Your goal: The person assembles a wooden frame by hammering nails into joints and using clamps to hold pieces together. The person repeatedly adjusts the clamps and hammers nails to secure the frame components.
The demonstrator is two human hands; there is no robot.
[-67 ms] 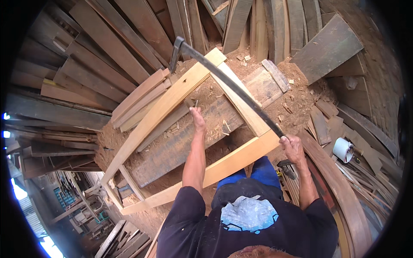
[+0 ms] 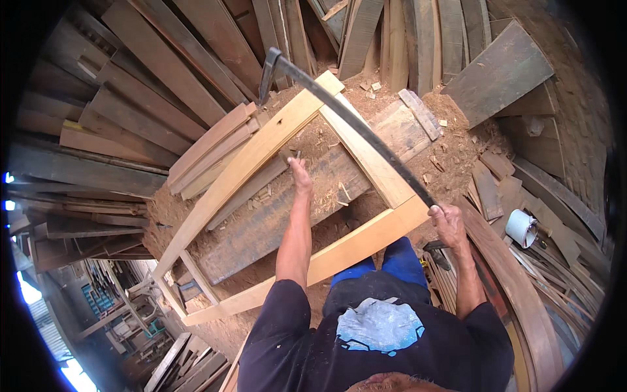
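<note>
A long dark adze [image 2: 339,114] is gripped at its handle end by the right hand [image 2: 448,225], fingers clenched around it at about 4 o'clock; the dark head hangs past the far corner of a pale wooden frame [image 2: 261,150] near 12 o'clock. The left hand [image 2: 300,175] is laid on a worn grey plank [image 2: 261,222] inside the frame, at centre; whether its fingers are curled cannot be told. Sawdust [image 2: 457,130] and stacked boards [image 2: 130,111] are seen from 9 to 2 o'clock.
</note>
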